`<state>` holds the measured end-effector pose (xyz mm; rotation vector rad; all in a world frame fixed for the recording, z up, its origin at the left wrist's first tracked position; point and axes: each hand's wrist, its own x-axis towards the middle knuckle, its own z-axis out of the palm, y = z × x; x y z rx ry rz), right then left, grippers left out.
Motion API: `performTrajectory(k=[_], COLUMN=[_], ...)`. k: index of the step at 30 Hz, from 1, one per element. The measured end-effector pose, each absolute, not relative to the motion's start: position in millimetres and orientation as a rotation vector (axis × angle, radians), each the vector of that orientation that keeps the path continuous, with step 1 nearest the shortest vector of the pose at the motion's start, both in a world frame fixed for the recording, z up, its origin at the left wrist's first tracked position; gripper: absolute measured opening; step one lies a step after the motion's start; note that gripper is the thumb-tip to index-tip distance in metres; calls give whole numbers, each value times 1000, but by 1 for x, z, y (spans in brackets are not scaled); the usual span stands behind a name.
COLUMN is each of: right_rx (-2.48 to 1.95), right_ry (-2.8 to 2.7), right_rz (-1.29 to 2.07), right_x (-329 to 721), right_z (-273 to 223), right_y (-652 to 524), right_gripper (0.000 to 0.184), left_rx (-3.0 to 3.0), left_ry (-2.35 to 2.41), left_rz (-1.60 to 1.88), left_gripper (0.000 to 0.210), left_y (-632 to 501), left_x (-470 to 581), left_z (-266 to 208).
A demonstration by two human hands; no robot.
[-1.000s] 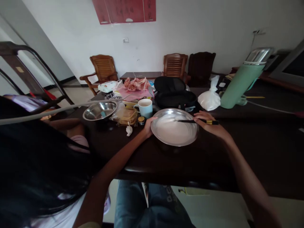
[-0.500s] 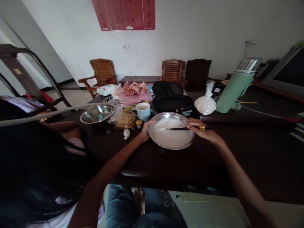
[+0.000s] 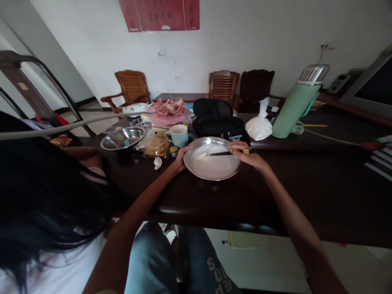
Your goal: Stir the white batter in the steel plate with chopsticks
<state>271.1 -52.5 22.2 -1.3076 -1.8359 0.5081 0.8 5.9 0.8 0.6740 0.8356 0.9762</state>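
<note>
Near the front edge of the dark wooden table (image 3: 306,183), a left hand (image 3: 180,157) curls against the rim of a wide steel bowl of white batter (image 3: 212,163), bracing it while the right hand (image 3: 245,154) pinches black chopsticks (image 3: 225,153) over the mix.

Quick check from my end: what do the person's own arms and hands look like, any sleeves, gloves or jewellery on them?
Both forearms are bare from the elbow down. The left hand and right hand wear no gloves, and no watch, bracelet or ring is visible. A pale sleeve edge shows near the left upper arm at the bottom of the view.
</note>
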Motion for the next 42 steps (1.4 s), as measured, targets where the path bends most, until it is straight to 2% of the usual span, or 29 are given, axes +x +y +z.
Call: performTrajectory(k=[3,6,11,15,19,25,30,37,40,42], right_rx=[-1335,-1320,-1162,-1154,-1230,-1300,-1223,-1437,-1466,-1417], right_ry=[-1772,-1744,-1923,-1890,-1806,-1722,-1944,-1833,-1752,-1761], right_rz=[505,654,893,701,613,694,860,376,368,480], right_x=[296,319,294,257,265,314,292,265,285,292], right_z=[30,42,46,36,29,37,34,13,18,24], right_y=[-53,-65,-67,-43,-31,-61,-82,-80,-80,-82], right_gripper=[19,22,14,14,17,22,18,16,17,20], left_rx=[671,679,703,685,642,648,728,766,714,698], left_ry=[853,882,872,843,867,869,855,872,935,943], left_rz=[1002,1025,1079,1112,1124,1081,993,824,803,767], left_gripper=[24,24,23,22,23,23,21,30,27,26], left_y=[6,4,-3,-6,-7,-5,8,49,66,70], left_x=[1,2,3,3,2,-3,-8,4,9,10], left_z=[1,1,1,-2,-6,-1,3,10,11,10])
